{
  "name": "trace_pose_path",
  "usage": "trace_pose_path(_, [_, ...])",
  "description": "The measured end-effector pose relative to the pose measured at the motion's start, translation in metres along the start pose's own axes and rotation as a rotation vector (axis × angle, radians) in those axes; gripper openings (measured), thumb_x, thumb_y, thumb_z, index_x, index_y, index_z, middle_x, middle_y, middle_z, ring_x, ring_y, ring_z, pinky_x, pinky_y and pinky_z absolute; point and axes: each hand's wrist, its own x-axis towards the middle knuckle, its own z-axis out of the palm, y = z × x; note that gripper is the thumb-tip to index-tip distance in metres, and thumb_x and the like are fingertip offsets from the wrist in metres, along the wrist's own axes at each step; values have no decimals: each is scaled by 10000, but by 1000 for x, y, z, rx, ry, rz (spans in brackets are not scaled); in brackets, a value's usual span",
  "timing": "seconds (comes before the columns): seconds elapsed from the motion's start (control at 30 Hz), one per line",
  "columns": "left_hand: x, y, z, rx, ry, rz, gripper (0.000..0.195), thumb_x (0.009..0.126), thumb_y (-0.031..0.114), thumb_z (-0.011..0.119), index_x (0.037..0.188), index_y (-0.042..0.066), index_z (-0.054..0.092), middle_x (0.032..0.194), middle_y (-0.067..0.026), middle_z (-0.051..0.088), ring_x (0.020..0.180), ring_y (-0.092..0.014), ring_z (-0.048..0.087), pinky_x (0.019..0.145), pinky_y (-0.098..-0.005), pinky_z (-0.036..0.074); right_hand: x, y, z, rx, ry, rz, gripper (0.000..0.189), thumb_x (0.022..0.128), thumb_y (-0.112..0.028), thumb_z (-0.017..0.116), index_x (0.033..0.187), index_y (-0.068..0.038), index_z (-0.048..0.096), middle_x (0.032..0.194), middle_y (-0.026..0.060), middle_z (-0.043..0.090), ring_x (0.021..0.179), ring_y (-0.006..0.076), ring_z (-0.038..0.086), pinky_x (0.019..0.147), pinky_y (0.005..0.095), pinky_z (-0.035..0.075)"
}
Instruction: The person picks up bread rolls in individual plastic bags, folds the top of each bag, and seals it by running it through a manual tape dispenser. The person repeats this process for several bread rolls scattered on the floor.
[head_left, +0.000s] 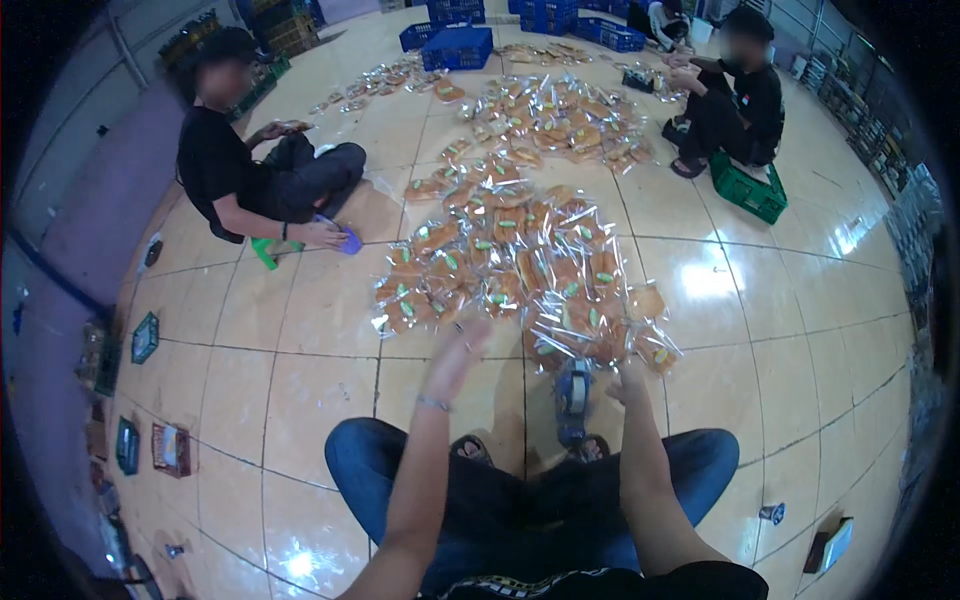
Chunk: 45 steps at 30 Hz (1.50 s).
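Before me on the tiled floor spreads a pile of bread buns in clear plastic bags (506, 289), many with a small green label. My left hand (459, 358), blurred by motion, is at the pile's near left edge; whether it holds something does not show. Close to the bagged bun (657, 352) at the near right is my right hand (630, 384), its fingers partly hidden by the wrist. Between my hands and my feet stands a blue tape dispenser (574, 401) with a roll of tape on it.
A seated person (232, 150) at the left holds a bagged bun and a purple object (349, 241). Another person (739, 97) sits by a green crate (750, 187) at the right. Blue crates (457, 49) stand at the back. A cup (772, 514) lies right of my knee.
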Motion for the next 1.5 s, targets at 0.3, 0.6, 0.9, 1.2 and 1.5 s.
trace_pose_path(0.3, [1,-23,8,357,-226,-27,468,968,344,601,1298,19,536,1229,-84,638,1177,-161,579,975,-300,448,72,46,12,704,-210,-444,530,844,-172,689,1342,-102,523,872,7,575,660,79,507,529,251,419])
trace_pose_path(0.6, [-13,-14,40,273,-164,337,586,887,142,713,1371,-7,417,1393,-132,514,1275,-222,509,1038,-347,441,-138,-119,53,-706,59,-1318,188,777,-153,706,892,-6,689,775,179,673,758,318,665,717,381,521])
trace_pose_path(0.9, [-53,18,65,475,-434,349,444,790,26,778,1171,35,552,1186,-62,624,1074,-168,617,892,-303,523,-330,-184,89,-1065,-522,-1263,274,824,-123,709,1064,-7,647,885,130,695,864,263,683,786,385,527])
trace_pose_path(1.2, [-76,25,58,122,-294,445,431,765,-25,771,1123,48,543,1159,-58,617,1098,-156,602,959,-310,502,-369,-188,86,-784,-490,-1292,187,803,-140,747,971,-58,739,843,111,694,864,248,668,787,377,517])
trace_pose_path(1.5, [-59,4,67,254,-41,752,815,601,83,913,1248,49,419,1251,-88,489,1209,-214,483,1084,-396,383,-277,-125,99,-989,-141,-1654,106,778,-181,754,811,-79,753,789,62,693,660,245,653,620,354,523])
